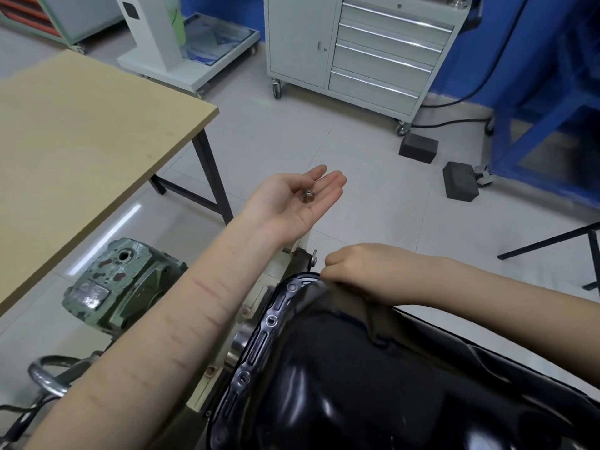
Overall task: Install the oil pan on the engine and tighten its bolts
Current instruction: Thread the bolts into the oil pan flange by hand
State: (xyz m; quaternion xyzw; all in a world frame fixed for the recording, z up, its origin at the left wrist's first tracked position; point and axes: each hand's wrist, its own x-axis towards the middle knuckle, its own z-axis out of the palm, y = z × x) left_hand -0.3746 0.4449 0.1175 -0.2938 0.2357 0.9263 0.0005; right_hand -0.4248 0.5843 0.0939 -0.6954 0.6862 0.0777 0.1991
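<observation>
we've got the black oil pan (373,368) sitting on the engine, low and right in view. our left hand (292,203) is held palm up above it, fingers relaxed, with bolts (308,196) lying loose on the palm. our right hand (354,267) has its fingers curled at the pan's far corner; what they're pinching, we can't tell.

Glossy black oil pan (373,384); silvery bolt (307,196); chipped green housing (123,284); pale wood tabletop (81,131); light grey drawer cabinet (357,47); blue frame (545,125); grey tiled floor (324,141).
</observation>
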